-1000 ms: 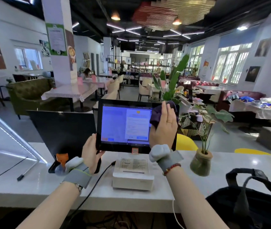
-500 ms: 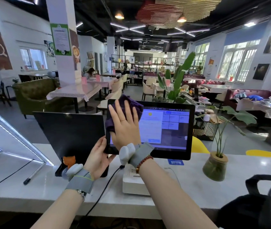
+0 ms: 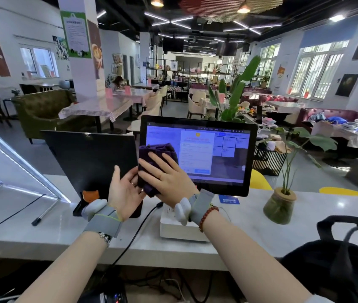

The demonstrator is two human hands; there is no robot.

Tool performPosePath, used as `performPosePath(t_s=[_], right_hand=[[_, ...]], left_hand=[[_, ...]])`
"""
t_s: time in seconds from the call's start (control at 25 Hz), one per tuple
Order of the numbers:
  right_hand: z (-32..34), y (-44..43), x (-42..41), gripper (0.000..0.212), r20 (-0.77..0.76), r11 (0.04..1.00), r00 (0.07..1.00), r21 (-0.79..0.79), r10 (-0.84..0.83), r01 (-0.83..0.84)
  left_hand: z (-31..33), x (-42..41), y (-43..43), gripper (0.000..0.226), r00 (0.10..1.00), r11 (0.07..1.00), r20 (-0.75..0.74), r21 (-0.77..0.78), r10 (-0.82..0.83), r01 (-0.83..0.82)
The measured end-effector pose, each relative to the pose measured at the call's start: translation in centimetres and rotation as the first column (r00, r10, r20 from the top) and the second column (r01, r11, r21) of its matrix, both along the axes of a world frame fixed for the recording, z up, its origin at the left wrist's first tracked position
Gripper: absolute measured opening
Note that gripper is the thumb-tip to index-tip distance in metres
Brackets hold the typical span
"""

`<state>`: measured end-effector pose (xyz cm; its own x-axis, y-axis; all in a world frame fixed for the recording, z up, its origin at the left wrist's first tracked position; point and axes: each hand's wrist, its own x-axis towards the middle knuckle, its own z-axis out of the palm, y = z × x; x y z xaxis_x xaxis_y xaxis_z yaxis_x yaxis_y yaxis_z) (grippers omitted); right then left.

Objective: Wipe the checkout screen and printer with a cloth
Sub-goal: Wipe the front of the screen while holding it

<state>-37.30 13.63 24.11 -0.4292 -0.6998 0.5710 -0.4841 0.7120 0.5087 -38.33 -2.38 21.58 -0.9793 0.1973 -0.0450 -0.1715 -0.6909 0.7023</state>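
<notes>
The checkout screen stands lit on the white counter, showing a blue interface with a pop-up. My right hand lies flat with spread fingers, pressing a dark purple cloth against the screen's lower left part. My left hand holds the screen's left edge, palm toward me, touching the cloth. The white printer sits on the counter under the screen, partly hidden by my right wrist.
A second black monitor stands left of the screen. A small potted plant sits to the right, a black bag at the near right. A cable runs off the counter's front edge. A slanted glass panel stands left.
My right hand has slid the cloth from the screen's right side to its top left, then down to the lower left. My left hand stayed on the left edge. The view shifted.
</notes>
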Motion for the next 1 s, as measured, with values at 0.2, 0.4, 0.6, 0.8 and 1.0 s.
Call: performPosePath(t_s=[0.2,0.4,0.6,0.8,1.0], right_hand=[[0.7,5.3,0.9,0.037,-0.043,0.997,0.999,-0.076,-0.015,0.012],[2.9,12.0,1.2,0.054,-0.031,0.833,0.956,-0.5,-0.291,0.237],[0.4,15.2,1.8,0.056,-0.014,0.739,0.937,-0.618,-0.349,0.267],[-3.5,13.3,3.1,0.06,-0.018,0.746,0.936,-0.609,-0.352,0.269],[-6.8,9.4,4.5,0.066,0.028,0.782,0.948,-0.558,-0.316,0.278]], left_hand=[[0.4,0.1,0.6,0.056,0.999,0.998,0.019,-0.042,0.046,-0.045],[-0.1,0.0,1.2,0.041,0.994,0.979,-0.07,-0.179,0.081,-0.093],[-0.5,0.0,1.2,0.034,0.986,0.965,-0.142,-0.234,0.087,-0.119],[-0.7,-0.1,1.5,0.031,0.98,0.957,-0.157,-0.244,0.122,-0.158],[-0.6,0.3,1.6,0.028,0.97,0.933,-0.18,-0.293,0.162,-0.211]])
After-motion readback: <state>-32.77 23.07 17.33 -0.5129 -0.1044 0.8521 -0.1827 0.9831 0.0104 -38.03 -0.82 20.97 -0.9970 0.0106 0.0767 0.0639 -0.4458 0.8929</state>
